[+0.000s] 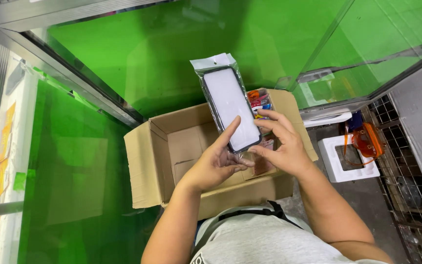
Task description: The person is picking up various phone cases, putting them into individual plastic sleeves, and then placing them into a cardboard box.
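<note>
Left hand point(216, 164), right hand point(282, 144) both grip bagged phone case point(230, 107) (seemingly upright) over cardboard box point(147, 161).

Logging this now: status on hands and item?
Left hand and right hand both grip bagged phone case. Held above open cardboard box. Nothing obstructing.

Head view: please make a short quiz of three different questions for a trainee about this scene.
1. True or false: both hands hold the packaged phone case above the open cardboard box.
2. Which hand has its thumb on the front of the case? A) left hand B) right hand
3. Fill in: beside the box, on the person's right, lies a white ____ insert.

Key: 1 true. 2 A. 3 foam.
</note>
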